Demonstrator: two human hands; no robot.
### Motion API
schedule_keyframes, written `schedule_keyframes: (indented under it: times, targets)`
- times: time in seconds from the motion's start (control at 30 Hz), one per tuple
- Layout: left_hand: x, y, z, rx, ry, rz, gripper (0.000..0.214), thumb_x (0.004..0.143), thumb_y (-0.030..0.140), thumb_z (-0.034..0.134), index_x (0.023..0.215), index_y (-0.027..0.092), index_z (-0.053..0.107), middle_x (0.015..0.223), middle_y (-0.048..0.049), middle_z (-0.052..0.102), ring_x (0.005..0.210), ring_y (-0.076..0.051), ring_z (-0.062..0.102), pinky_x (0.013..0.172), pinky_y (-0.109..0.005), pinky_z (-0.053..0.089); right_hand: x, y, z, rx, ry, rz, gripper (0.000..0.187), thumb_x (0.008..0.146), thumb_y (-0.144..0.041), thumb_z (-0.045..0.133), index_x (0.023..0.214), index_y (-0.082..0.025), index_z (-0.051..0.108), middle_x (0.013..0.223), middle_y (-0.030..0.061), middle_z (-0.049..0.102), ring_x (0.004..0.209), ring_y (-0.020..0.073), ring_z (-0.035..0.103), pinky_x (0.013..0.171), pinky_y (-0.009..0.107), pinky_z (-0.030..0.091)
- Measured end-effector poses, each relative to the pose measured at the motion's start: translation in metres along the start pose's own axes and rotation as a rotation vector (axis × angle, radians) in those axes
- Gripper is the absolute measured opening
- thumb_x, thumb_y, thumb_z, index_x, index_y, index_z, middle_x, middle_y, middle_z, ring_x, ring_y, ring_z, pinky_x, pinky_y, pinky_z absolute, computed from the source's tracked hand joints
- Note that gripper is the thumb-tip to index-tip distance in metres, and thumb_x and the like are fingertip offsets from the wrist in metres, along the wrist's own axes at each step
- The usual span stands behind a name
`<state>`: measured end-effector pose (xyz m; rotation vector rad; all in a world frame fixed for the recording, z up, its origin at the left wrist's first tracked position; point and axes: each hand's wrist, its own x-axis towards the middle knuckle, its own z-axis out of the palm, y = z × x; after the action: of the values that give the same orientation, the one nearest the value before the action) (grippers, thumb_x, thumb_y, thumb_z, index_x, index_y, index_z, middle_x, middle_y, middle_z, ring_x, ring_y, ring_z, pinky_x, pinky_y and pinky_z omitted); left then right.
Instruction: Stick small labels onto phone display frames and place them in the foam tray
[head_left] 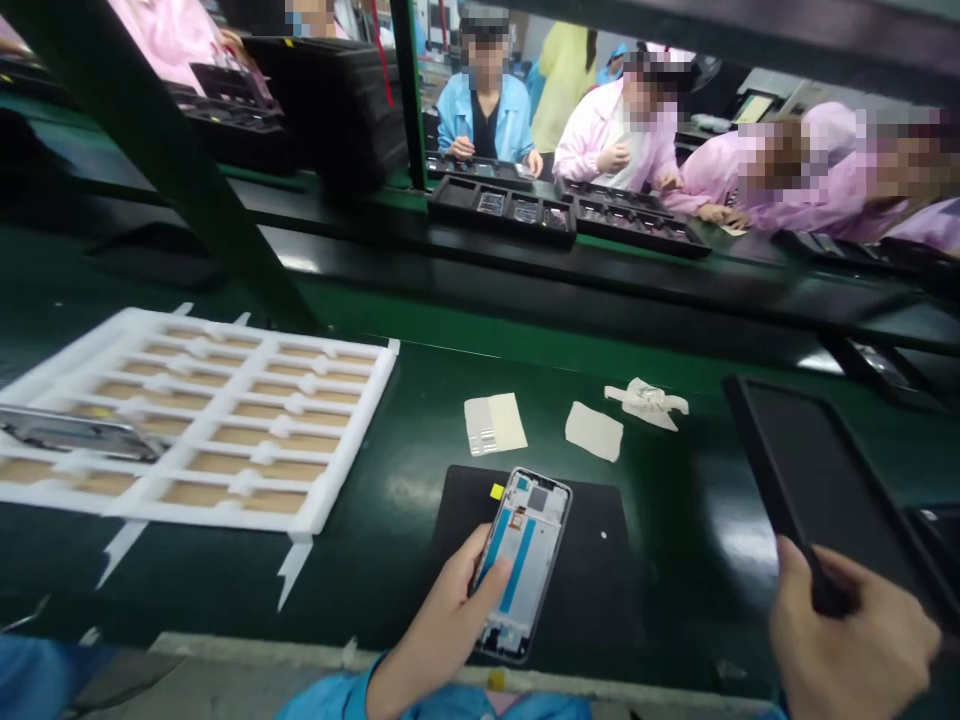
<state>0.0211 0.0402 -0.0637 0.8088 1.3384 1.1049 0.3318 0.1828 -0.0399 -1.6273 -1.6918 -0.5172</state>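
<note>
My left hand (469,595) is closed around an opened phone frame (536,560), silver inside with two blue strips, its thumb lying across the face. The frame is held over a black mat (600,590) at the front edge of the green bench. At the right, my right hand (855,630) grips the near corner of a black tray (825,470), tilted up, with no contents seen inside. Beyond the mat lie a sheet of small stickers (495,424), a white piece of paper (595,431) and a crumpled white scrap (646,402).
A white foam slotted tray (330,480) stands on the left, a phone part (82,432) leaning in it. A green post (187,190) slants across the left. Behind the bench are black trays (502,210) on a line, a stack of black trays (330,110) and several co-workers.
</note>
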Motion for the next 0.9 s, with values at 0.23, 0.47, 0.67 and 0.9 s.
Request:
schedule_keyframes:
  times: [0.23,0.47,0.67,0.9]
  targets:
    - [-0.010,0.002,-0.001,-0.033,-0.076,0.025,0.042,0.097,0.047,0.052,0.129,0.020,0.057,0.127,-0.0067,0.062,0.116,-0.023,0.058,0.100,-0.029,0.045,0.092,-0.172,0.130,0.546,-0.251,-0.349,0.020,0.094,-0.033,0.052,0.094,-0.016,0.063,0.094,0.0132,0.064,0.092,0.0290,0.055,0.086,0.044,0.041]
    - [-0.009,0.006,-0.002,-0.044,-0.067,0.052,0.040,0.096,0.049,0.052,0.120,0.018,0.061,0.115,-0.0055,0.067,0.108,-0.024,0.061,0.094,-0.029,0.047,0.098,-0.271,0.181,0.769,-0.538,-0.540,0.024,0.093,-0.010,0.044,0.099,-0.019,0.066,0.115,0.0093,0.066,0.115,0.0264,0.054,0.111,0.051,0.024]
    - [-0.007,0.023,-0.011,0.172,-0.142,0.009,0.043,0.094,0.056,0.051,0.104,0.018,0.067,0.098,-0.0040,0.070,0.091,-0.022,0.064,0.079,-0.026,0.048,0.070,-0.243,0.146,0.824,-0.789,-0.639,0.017,0.094,-0.015,0.052,0.102,-0.018,0.067,0.102,0.0074,0.070,0.094,0.0215,0.063,0.086,0.035,0.048]
    - [0.024,0.059,-0.046,0.542,-0.290,0.172,0.025,0.094,0.044,0.056,0.102,0.023,0.066,0.146,-0.0073,0.050,0.137,-0.032,0.043,0.105,-0.040,0.040,0.026,-0.240,0.139,0.791,-1.042,-0.829,0.010,0.091,-0.013,0.062,0.087,-0.019,0.068,0.089,0.0030,0.067,0.089,0.0171,0.062,0.079,0.027,0.048]
